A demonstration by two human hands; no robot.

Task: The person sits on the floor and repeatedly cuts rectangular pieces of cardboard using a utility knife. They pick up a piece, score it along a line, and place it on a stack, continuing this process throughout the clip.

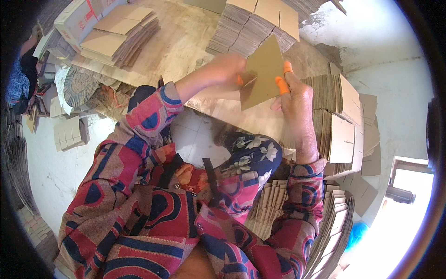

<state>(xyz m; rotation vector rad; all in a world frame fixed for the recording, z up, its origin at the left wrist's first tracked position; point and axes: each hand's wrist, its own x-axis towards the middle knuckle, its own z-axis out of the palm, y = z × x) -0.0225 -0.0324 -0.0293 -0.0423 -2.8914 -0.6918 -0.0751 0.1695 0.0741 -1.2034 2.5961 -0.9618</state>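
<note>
A flat brown cardboard piece [264, 74] is held up at a tilt above the worktable, between my two hands. My right hand [297, 95] grips its right edge, with orange finger covers on the thumb and a finger. At the left edge of the piece is my left hand [225, 69], smeared by motion. An orange cover shows at its fingertip, near a slit or bent flap in the cardboard. Whether the left fingers pinch that edge, I cannot tell.
A wooden worktable [172, 44] carries a tall slotted cardboard stack [248, 28] at the back and a smaller stack [116, 35] on the left, beside a white box [79, 21]. More cardboard stacks [337, 121] stand at the right. Cardboard dividers [330, 228] lean below them.
</note>
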